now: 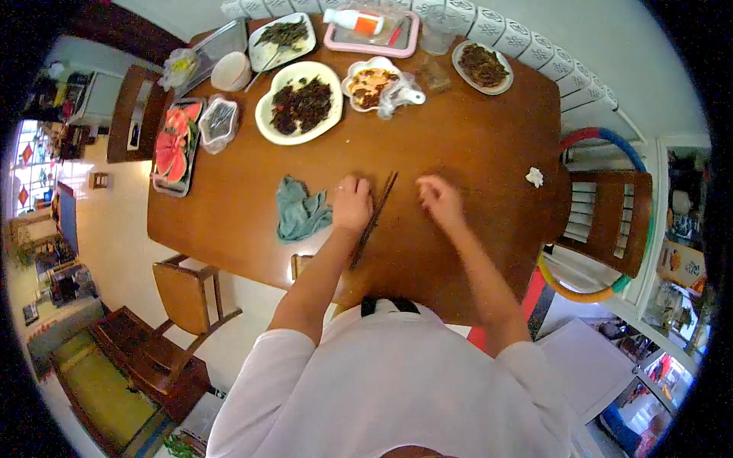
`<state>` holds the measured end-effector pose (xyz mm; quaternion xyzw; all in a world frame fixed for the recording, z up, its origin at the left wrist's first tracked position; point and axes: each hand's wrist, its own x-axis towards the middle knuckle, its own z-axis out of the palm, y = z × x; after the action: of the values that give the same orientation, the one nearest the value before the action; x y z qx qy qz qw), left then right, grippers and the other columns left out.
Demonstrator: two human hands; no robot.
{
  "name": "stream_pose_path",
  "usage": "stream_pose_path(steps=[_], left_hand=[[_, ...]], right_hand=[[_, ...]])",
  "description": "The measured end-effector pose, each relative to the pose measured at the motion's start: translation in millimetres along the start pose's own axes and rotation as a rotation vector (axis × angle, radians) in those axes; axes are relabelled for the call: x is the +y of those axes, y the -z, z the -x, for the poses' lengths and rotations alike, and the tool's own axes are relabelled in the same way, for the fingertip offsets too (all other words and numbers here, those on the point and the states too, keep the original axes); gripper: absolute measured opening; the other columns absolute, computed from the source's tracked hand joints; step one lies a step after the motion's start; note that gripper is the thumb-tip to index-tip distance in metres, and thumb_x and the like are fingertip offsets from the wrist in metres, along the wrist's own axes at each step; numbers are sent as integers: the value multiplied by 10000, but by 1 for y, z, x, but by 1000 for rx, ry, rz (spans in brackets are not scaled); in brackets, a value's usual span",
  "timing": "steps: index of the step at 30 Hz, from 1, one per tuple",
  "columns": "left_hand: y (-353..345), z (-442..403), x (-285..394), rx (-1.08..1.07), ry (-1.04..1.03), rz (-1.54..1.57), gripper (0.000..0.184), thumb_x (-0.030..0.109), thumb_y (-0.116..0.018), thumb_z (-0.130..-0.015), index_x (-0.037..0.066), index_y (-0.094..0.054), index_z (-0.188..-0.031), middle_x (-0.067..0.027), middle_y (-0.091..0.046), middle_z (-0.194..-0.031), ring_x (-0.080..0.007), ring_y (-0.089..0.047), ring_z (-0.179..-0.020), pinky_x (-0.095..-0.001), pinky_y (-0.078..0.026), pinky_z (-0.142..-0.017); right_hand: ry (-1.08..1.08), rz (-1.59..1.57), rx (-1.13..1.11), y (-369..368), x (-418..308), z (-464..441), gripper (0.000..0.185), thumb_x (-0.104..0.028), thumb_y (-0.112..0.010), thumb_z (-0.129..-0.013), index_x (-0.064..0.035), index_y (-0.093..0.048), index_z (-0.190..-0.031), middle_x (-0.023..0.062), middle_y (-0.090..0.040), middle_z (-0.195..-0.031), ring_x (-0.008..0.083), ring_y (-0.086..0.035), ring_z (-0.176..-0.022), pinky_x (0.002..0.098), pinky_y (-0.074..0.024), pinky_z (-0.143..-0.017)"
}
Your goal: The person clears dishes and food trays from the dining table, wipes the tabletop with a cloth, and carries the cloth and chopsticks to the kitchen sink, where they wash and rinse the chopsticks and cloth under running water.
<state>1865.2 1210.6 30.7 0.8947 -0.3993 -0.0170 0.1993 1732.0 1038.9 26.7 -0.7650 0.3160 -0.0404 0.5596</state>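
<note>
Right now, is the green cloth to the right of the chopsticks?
No, the green cloth lies to the left of the chopsticks, beside the left hand.

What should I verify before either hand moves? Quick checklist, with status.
1. Both hands in view: ok. Left hand and right hand both show over the table.
2. Chopsticks within reach: ok, likely. They lie together between the hands, nearer the left.
3. Left hand off the chopsticks: cannot tell. It is right beside them; contact is unclear.
4. Left hand off the green cloth: cannot tell. The cloth lies close against that hand's outer side.
5. Palms empty: cannot tell. Fingers are curled and palms hidden; no held thing shows.
6. White bottle upright: not ok. It lies on its side.
</note>
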Motion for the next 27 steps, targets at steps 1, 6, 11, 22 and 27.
stream_pose_path(steps=[1,6,11,22,27], left_hand=[[-1,1,-1,-9,1,2,207,82,-541,-700,73,-490,-901,-157,-458,-923,-347,-476,-863,-427,-416,-732],[5,-5,-2,-8,-8,53,169,84,-529,-717,60,-521,-884,-175,-502,-900,-354,-502,-851,-438,-426,-739],[44,-18,-44,-112,-96,665,166,115,-541,-749,74,-605,-896,-143,-573,-869,-348,-550,-817,-414,-440,-750],[139,120,-120,-251,49,398,390,143,-676,-647,94,-578,-1022,-124,-547,-974,-325,-504,-932,-398,-430,-789],[125,168,-104,-196,-154,289,612,167,-737,-563,105,-512,-1129,-113,-489,-1086,-326,-460,-1001,-398,-422,-822]], right_hand=[[83,61,-80,-16,-11,17,205,-137,-521,-833,-80,-573,-1024,103,-604,-865,211,-589,-746,350,-479,-653],[388,445,-165,-80,-30,72,251,-184,-539,-817,-152,-570,-1064,132,-596,-948,286,-601,-775,371,-487,-646],[228,612,-180,-100,-56,80,227,-308,-523,-824,-179,-535,-1011,143,-547,-945,361,-570,-799,467,-472,-673],[-162,782,70,-90,-59,89,375,-231,-624,-717,-92,-467,-1028,152,-583,-966,323,-595,-827,425,-477,-722],[-166,997,75,-91,-51,88,337,-221,-593,-721,-74,-464,-995,171,-603,-892,344,-608,-782,446,-485,-694]])
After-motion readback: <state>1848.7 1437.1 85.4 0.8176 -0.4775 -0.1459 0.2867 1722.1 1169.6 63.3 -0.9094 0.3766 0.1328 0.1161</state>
